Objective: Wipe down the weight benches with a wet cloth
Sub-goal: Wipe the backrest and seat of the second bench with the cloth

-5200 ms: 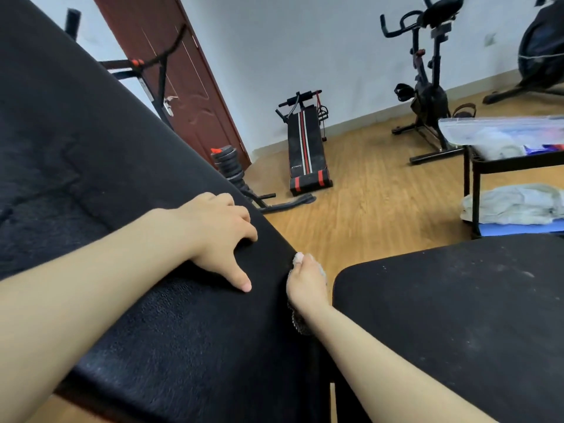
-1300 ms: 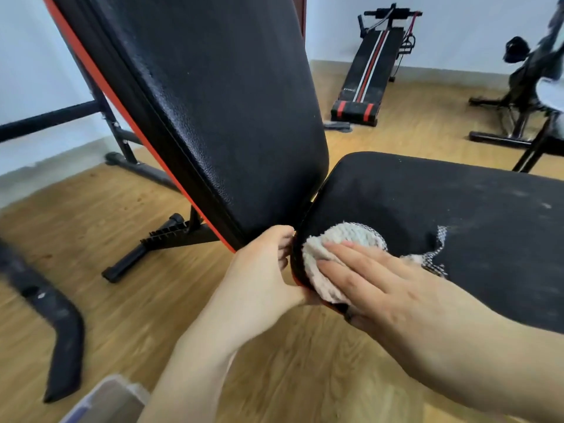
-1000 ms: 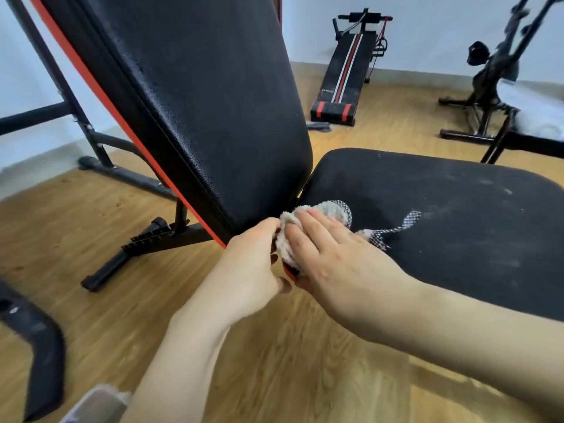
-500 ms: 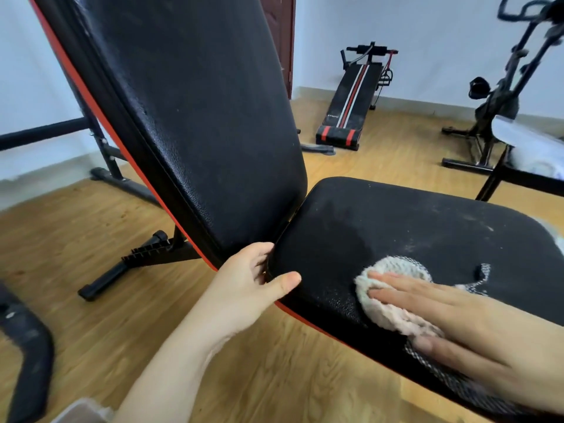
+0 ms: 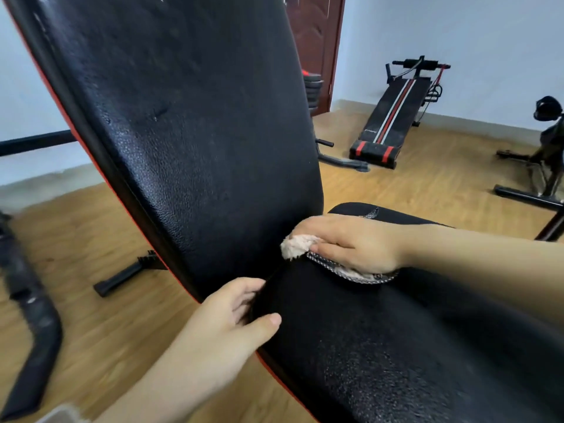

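Pressing flat on the cloth (image 5: 296, 247), the right grip (image 5: 351, 244) is released, fingers straight; the cloth lies under them and pokes out past the fingertips where the seat (image 5: 381, 346) meets the tilted backrest (image 5: 198, 132). The left grip (image 5: 232, 312) clasps the seat's near-left corner, thumb on top. Far right on the wooden floor (image 5: 427, 190) lies a sit-up board (image 5: 393, 117).

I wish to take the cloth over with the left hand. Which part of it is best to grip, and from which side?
Grip the fluffy bunched end of the cloth, which sticks out beyond the right hand toward the backrest. Come from the near left side, where the left hand holds the seat pad. The rest lies flat under the palm, probably hard to pinch.
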